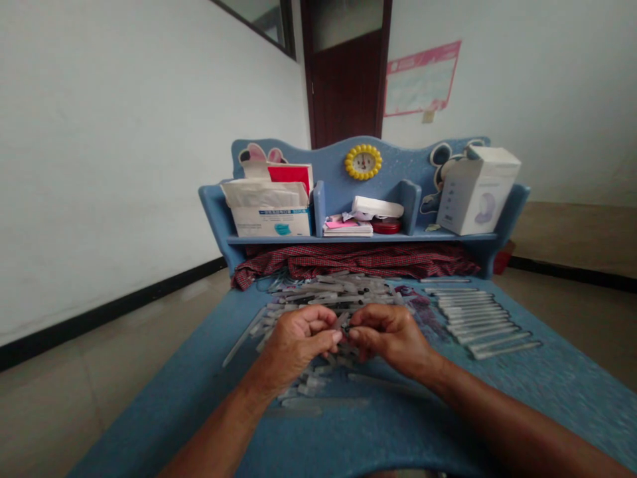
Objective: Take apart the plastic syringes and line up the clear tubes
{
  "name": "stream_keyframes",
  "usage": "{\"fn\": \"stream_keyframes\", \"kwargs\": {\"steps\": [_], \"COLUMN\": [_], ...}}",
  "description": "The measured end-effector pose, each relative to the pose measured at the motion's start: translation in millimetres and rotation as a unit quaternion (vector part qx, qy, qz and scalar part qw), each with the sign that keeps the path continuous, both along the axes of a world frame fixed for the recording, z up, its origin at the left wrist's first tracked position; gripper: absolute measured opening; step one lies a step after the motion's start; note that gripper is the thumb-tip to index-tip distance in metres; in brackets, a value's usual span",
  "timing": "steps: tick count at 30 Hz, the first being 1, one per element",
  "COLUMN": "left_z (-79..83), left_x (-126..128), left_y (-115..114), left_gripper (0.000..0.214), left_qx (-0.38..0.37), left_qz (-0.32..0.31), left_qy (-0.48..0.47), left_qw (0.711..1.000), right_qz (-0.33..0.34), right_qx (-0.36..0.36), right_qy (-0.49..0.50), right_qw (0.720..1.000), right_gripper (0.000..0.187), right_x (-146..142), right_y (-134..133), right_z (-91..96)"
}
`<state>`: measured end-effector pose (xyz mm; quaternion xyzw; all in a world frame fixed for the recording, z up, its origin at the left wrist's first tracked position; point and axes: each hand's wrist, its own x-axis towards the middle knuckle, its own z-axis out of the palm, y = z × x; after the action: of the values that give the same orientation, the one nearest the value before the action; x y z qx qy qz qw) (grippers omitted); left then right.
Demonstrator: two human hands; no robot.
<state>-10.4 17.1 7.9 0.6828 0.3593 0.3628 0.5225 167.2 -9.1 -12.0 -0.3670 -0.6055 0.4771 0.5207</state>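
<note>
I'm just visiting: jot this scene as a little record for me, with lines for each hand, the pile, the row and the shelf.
Left hand: fingertips pinching a small piece, too blurred to identify
Right hand: fingertips beside the left's; grip unclear
Pile: loose translucent pen-like tubes, mid-desk
Row: similar dark-tipped tubes, side by side at right
Shelf: face-mask box, yellow-rimmed clock, white carton

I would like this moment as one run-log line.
left hand: pinching small piece; right hand: close by, grip unclear; tube pile: beneath, beyond hands; tube row: at right
</note>
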Motion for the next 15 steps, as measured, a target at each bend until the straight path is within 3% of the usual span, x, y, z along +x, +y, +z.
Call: {"fn": "stream_keyframes", "kwargs": {"steps": [8, 15], "left_z": [1.1, 3.1], "left_x": [-3, -1], "left_y": [0, -2], "left_gripper": [0.016, 0.015], "left_qx": [0.06, 0.084], "left_qz": [0.014, 0.024], "left_qy": [0.053, 0.095], "left_qw": [0.997, 0.992], "right_qz": [-0.021, -0.024], "right_qx": [-0.02, -0.018], "right_qy": [0.032, 0.018], "right_qw": [0.999, 0.999], "right_gripper": [0.022, 0.024], "right_x": [13, 10], "right_y": [4, 3], "right_z": [11.5, 9.1]}}
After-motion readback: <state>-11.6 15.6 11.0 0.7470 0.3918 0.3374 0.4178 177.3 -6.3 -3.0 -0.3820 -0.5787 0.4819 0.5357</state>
